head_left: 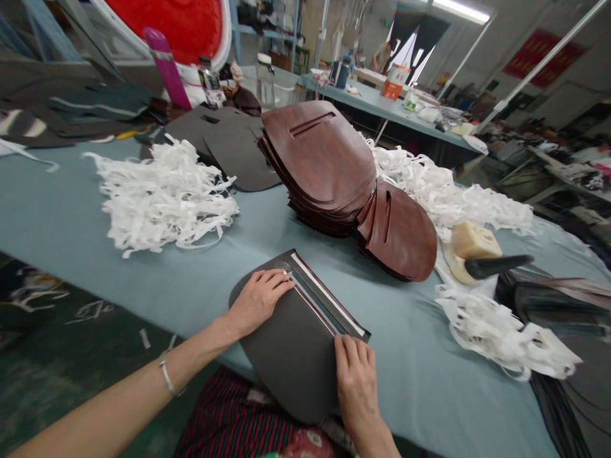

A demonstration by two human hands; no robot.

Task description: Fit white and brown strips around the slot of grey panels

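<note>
A rounded leather panel (292, 350) lies with its dark grey backing side up, its near end overhanging the table edge above my lap. Along its straight side runs a long cut-out slot with a white strip (329, 296) beside it. My left hand (260, 298) is closed on the panel at the slot's far left end, fingertips pressed at the slot's edge. At the slot's near right end, my right hand (356, 375) grips the panel with curled fingers. Both thumbs are mostly hidden. Brown leather panels (324, 152) with slots are stacked just beyond.
White strips lie in a heap (165, 194) at left, a heap (443, 187) behind the stack and a bunch (506, 331) at right. A cream block with a black-handled tool (496, 264) sits at right. Grey pieces (238, 146) and a clear bottle (265, 79) are farther back.
</note>
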